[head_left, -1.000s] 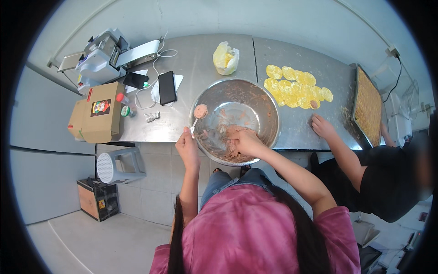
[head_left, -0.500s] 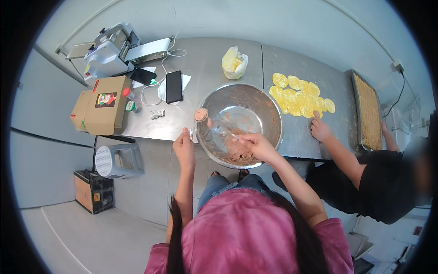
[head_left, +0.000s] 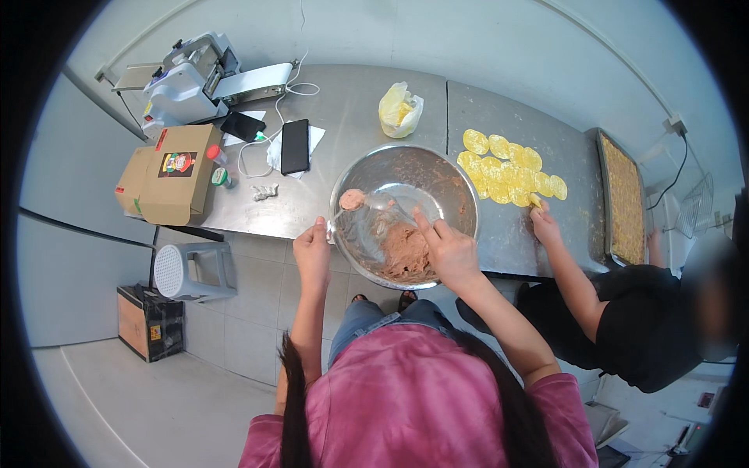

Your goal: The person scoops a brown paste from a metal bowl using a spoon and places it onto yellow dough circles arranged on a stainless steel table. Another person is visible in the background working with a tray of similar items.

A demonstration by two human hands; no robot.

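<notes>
A large steel bowl [head_left: 468, 183] holds a mound of pinkish-brown minced filling [head_left: 406, 248], with smears on its inner wall. My left hand [head_left: 312, 253] is closed round the handle of a spoon beside the bowl's left rim. That spoon carries a rounded lump of filling [head_left: 353, 200] over the left inside of the bowl. My right hand [head_left: 455, 251], above the bowl's right side, grips a second spoon [head_left: 404, 212]. Its shaft slants up and left toward the first spoon, and the two look apart. Whether its tip carries filling is too small to tell.
Right of the bowl, a co-worker's hand [head_left: 546, 224] touches overlapping yellow round wrappers [head_left: 503, 168]. A tray of food [head_left: 622, 199] stands beyond. A plastic bag [head_left: 400, 111] sits behind the bowl. Leftward are a phone [head_left: 296, 147], small jars, a cardboard box [head_left: 175, 175] and a white machine [head_left: 187, 86].
My right hand has moved slightly right and nearer me, drawing its spoon away from the loaded one. The loaded spoon sits a little farther right. The co-worker's fingers now pinch a wrapper's edge.
</notes>
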